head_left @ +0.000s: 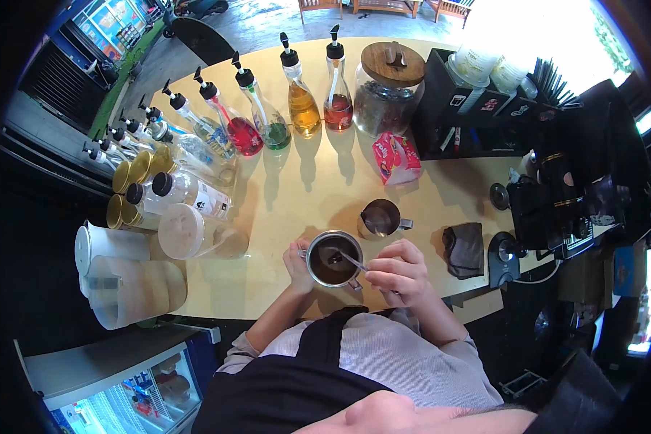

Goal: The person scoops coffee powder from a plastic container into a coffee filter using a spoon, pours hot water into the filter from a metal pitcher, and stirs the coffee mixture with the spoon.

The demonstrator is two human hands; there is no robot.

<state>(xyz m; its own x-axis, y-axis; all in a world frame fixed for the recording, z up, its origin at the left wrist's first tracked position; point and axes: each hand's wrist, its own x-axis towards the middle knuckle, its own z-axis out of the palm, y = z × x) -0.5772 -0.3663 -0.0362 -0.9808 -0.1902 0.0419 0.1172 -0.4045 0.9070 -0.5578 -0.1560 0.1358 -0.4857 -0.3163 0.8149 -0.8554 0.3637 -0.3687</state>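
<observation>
The metal cup [333, 233] of dark liquid is near the counter's [267, 295] near edge. The left hand [298, 264] is closed at its side; keep that steady. The right hand [401, 273] pinches the slanted stirrer [354, 262]; small, level circles below the rim should avoid splashing or knocking the second cup [389, 214] just beyond.

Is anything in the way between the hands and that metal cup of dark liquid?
Nothing visible is. The left hand is right at the metal cup's left side, and the right hand holds a spoon dipping into it. The second cup stands beyond, to the right, not between them.
</observation>
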